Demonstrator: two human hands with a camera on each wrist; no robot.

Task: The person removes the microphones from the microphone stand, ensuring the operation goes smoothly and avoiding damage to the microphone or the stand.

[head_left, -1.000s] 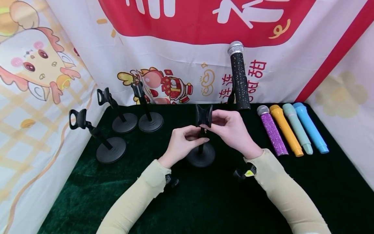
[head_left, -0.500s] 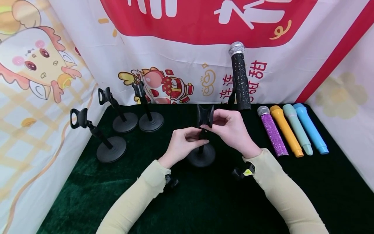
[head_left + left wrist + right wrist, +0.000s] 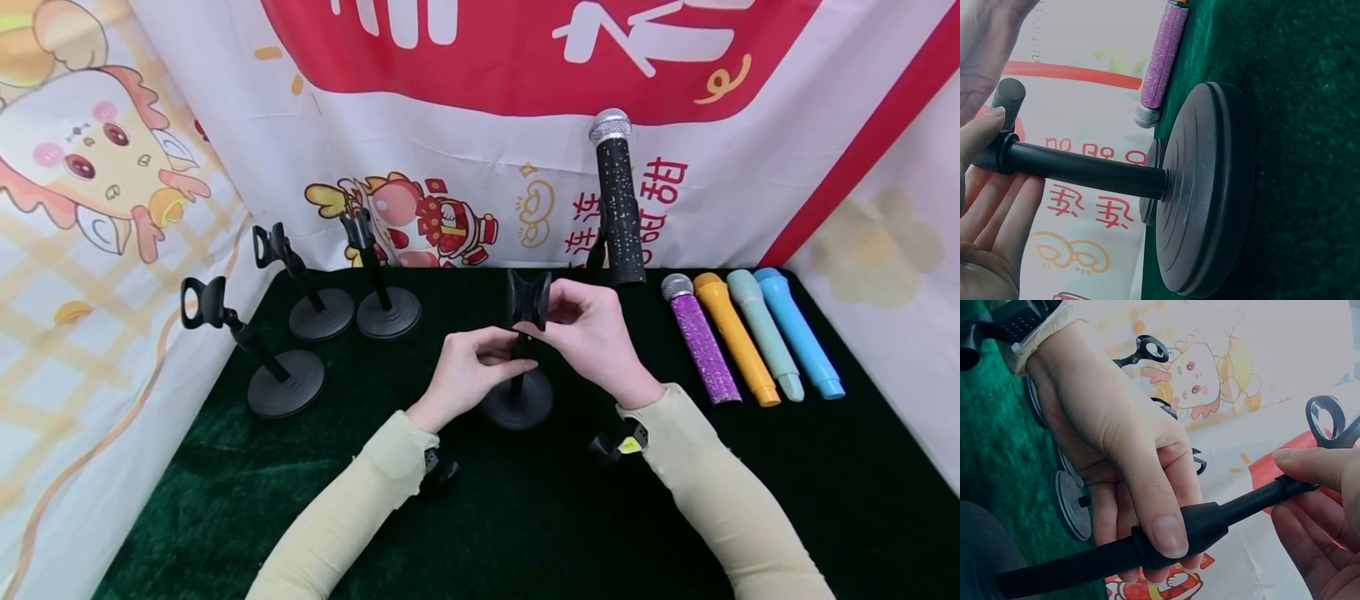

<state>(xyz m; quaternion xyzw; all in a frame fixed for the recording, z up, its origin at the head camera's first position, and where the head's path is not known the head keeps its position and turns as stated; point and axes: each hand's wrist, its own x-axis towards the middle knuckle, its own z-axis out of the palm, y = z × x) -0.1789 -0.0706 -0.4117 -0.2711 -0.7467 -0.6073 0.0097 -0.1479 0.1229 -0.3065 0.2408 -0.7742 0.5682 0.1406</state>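
Observation:
A black desktop microphone stand (image 3: 517, 406) stands upright in front of me, its round base on the green cloth. My left hand (image 3: 467, 372) pinches the collar (image 3: 1207, 525) on its post between thumb and fingers. Higher up, my right hand (image 3: 597, 340) grips the thin neck just below the microphone clip (image 3: 528, 298), thumb on the near side. The clip holds no microphone. In the left wrist view the post (image 3: 1088, 167) runs from my left fingers down to the base (image 3: 1194, 194).
Three more stands, one of them a near-left stand (image 3: 285, 383), stand at the left with bare clips. At the back, a black microphone (image 3: 619, 204) leans in another stand. Purple (image 3: 701, 337), orange (image 3: 735, 337), pale green (image 3: 763, 333) and blue (image 3: 798, 332) microphones lie at right.
My right wrist has shifted slightly left, and the clip appears marginally further right. Both hands keep their hold on the stand; the other things stay put.

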